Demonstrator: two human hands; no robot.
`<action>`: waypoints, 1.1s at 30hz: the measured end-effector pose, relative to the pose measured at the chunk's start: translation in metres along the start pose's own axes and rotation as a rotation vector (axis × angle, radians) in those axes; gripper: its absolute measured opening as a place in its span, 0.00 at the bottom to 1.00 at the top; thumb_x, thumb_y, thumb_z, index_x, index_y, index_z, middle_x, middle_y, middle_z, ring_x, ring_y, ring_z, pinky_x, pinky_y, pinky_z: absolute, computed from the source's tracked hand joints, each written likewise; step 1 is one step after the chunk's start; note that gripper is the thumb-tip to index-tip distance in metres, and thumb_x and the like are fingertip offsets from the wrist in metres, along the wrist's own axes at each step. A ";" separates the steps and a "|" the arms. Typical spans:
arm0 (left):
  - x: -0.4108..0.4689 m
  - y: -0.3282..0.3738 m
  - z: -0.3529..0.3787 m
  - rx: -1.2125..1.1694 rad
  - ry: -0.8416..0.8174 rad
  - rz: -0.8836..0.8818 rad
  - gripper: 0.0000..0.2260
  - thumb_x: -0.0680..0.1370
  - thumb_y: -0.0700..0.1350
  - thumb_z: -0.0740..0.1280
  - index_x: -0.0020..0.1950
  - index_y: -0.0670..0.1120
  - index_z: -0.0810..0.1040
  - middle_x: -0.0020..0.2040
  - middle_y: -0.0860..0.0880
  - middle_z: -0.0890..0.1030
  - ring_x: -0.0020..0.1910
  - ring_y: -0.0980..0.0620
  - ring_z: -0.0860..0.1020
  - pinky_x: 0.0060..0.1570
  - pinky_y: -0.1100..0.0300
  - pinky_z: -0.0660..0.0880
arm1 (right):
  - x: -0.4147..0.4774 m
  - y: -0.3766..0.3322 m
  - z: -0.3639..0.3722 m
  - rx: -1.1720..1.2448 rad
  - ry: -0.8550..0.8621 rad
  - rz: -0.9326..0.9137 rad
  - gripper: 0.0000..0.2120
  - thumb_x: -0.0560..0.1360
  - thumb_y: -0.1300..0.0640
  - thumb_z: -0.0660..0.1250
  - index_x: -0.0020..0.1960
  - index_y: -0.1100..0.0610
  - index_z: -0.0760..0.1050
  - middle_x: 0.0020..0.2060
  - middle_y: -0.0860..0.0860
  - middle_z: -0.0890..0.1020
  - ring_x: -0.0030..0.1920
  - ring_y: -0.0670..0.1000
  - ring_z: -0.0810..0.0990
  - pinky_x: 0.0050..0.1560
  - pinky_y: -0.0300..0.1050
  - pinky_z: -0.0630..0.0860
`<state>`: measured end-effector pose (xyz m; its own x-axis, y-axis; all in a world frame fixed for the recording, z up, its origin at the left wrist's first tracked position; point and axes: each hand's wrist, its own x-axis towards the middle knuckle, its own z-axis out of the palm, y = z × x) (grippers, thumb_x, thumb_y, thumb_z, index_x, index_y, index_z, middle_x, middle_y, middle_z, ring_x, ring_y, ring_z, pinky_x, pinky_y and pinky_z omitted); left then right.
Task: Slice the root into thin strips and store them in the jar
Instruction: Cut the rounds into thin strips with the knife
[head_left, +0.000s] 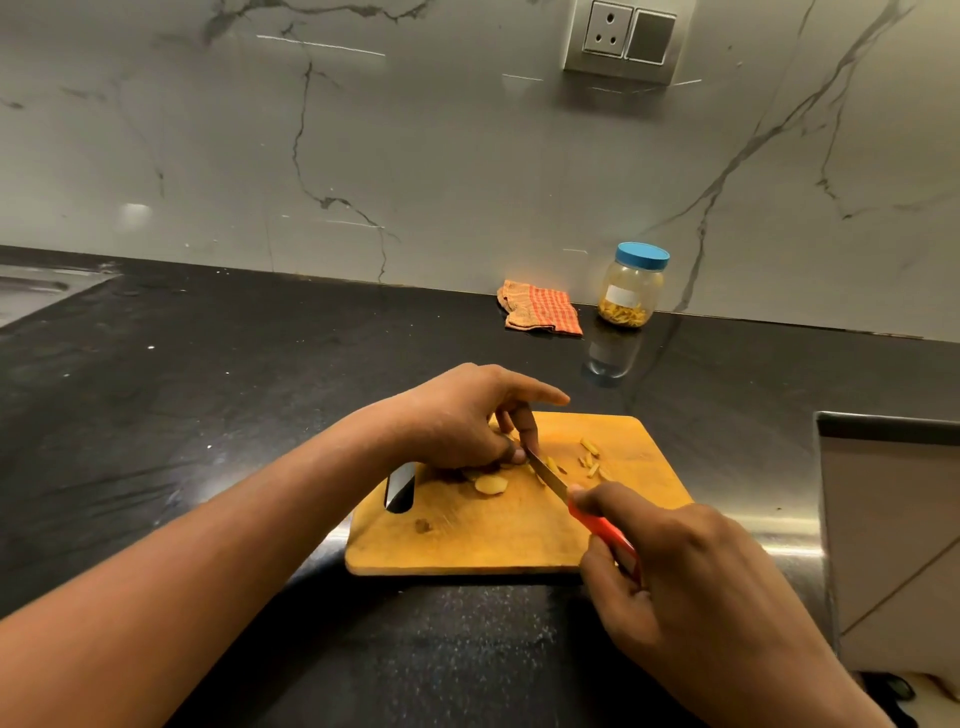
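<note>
On the wooden cutting board (493, 540), near the front edge of the black counter (208, 389), it's all happening: the left hand (457, 421) is hunched over the root (477, 474), fingers curled down and pinning it to the wood, with 1 finger pointing out straight toward the far side. Most of that piece sits hidden under the hand, so its shape is hard to call. Coming in from the right, the right hand (691, 577) is wrapped around the red handle of the knife (550, 475), forefinger stretched along the top, and the blade slants up and left with its tip right against the left fingertips. Just in front of the left hand, 1 pale rounded slice (491, 485) lies flat and loose on the board. Beyond the blade, toward the board's far right corner, a small scatter of thin yellow strips (592, 457) lies apart from the knife. Look to the back of the counter, against the marble wall (415, 156): the jar (631, 288) stands upright, blue lid (642, 255) on, a layer of yellow strips at its bottom, well apart from the board. Just beside it on the left lies a crumpled orange checked cloth (543, 307). High on the wall sits a socket plate (621, 36), and a steel sink (31, 291) edges in at the far left.
</note>
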<state>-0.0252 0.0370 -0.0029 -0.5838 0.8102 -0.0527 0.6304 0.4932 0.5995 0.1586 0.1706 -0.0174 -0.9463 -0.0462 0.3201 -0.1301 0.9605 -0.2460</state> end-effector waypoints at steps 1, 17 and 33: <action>0.000 -0.001 -0.001 -0.013 0.006 -0.005 0.30 0.77 0.35 0.69 0.74 0.58 0.68 0.50 0.57 0.83 0.52 0.60 0.77 0.53 0.65 0.74 | -0.001 0.001 -0.002 0.003 0.008 0.000 0.19 0.74 0.43 0.57 0.64 0.42 0.71 0.31 0.47 0.77 0.29 0.46 0.74 0.30 0.38 0.72; -0.008 -0.003 -0.006 -0.140 0.031 0.007 0.24 0.78 0.39 0.69 0.71 0.56 0.71 0.50 0.56 0.85 0.46 0.62 0.82 0.48 0.66 0.79 | -0.010 -0.009 -0.026 0.003 -0.090 0.037 0.13 0.74 0.46 0.63 0.58 0.41 0.74 0.26 0.41 0.73 0.31 0.43 0.76 0.28 0.35 0.69; -0.006 -0.001 -0.001 -0.042 0.128 -0.015 0.27 0.75 0.38 0.72 0.73 0.52 0.71 0.46 0.53 0.85 0.45 0.58 0.83 0.41 0.74 0.77 | -0.010 -0.004 -0.034 -0.100 0.015 0.042 0.14 0.71 0.42 0.59 0.55 0.39 0.74 0.27 0.46 0.76 0.27 0.47 0.73 0.27 0.40 0.72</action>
<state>-0.0226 0.0312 -0.0027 -0.6550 0.7546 0.0388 0.6008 0.4890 0.6324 0.1785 0.1762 0.0113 -0.9456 -0.0018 0.3253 -0.0593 0.9842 -0.1670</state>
